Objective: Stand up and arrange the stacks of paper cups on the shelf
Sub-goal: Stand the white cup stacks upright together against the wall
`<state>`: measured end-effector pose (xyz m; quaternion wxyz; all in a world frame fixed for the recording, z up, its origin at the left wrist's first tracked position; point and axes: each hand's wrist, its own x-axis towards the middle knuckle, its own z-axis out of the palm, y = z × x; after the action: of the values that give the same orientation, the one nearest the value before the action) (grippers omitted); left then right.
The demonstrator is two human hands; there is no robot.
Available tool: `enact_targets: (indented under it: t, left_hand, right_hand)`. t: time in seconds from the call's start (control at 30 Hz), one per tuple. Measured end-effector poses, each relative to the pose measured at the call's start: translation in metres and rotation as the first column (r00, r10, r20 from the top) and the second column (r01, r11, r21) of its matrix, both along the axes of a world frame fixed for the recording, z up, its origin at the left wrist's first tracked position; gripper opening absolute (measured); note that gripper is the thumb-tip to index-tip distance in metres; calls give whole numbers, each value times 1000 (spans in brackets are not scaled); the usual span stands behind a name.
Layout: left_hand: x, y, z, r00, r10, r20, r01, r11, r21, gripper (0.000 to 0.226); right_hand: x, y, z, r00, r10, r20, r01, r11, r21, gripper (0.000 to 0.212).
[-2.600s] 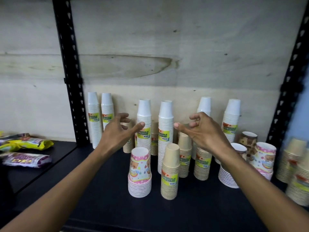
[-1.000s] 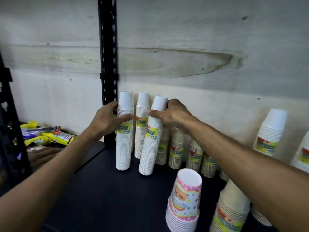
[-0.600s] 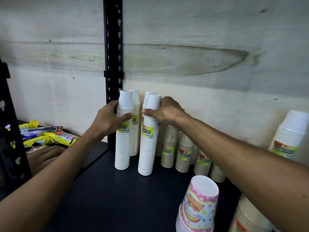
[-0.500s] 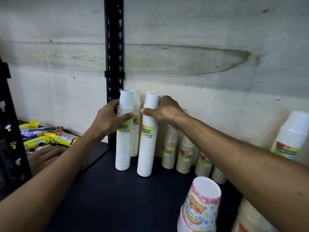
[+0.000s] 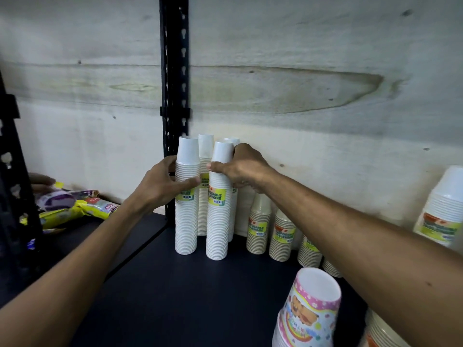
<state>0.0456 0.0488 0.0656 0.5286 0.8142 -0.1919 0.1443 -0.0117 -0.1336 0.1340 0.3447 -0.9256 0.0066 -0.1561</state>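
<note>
Left hand (image 5: 160, 189) grip wraps one tall white cup stack (image 5: 186, 209); right hand (image 5: 241, 169) grip clamps its neighbour (image 5: 218, 216), both upright by the shelf (image 5: 175, 296) post. Advice: nudge bases together, keep vertical.

I see shelf (image 5: 175, 296) with upright post (image 5: 174, 71) at back left corner. Four tall cup stacks by post: front left stack (image 5: 186, 209), front right stack (image 5: 217, 221) just beside it, two rear stacks (image 5: 205, 151) directly behind, against back wall. My left hand (image 5: 160, 189) on front left stack, right hand (image 5: 243, 169) on front right. Row of shorter stacks (image 5: 259, 221) right of them along wall. Printed stack (image 5: 308, 314) near front right. Packets (image 5: 75, 209) on neighbouring shelf, left of post.
</note>
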Motion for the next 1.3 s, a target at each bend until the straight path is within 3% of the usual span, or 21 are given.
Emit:
enact_targets:
  t: [0.1, 0.33, 0.6, 0.8, 1.07, 1.3]
  left_hand:
    - [0, 3, -6, 997, -41, -71, 39, 999, -38, 59]
    - [4, -2, -7, 994, -74, -86, 64, 991, -115, 53]
    - [1, -5, -7, 992, -91, -85, 86, 994, -64, 71]
    - [-4, -5, -5, 987, -96, -129, 93, 995, -31, 73]
    - [-10, -4, -2, 987, -102, -127, 101, 995, -12, 73]
    - [-13, -5, -2, 990, -75, -121, 69, 996, -55, 65]
  right_hand:
    - [0, 1, 1, 1000, -6, -31, 7, 1000, 25, 51]
    - [2, 1, 0, 999, -38, -15, 39, 998, 45, 46]
    - [5, -5, -5, 996, -26, -80, 35, 994, 104, 56]
    - [-1, -6, -3, 999, -12, -49, 15, 997, 79, 47]
    - [0, -3, -1, 999, -25, -37, 27, 998, 58, 61]
    - [0, -5, 1, 999, -51, -2, 50, 999, -21, 59]
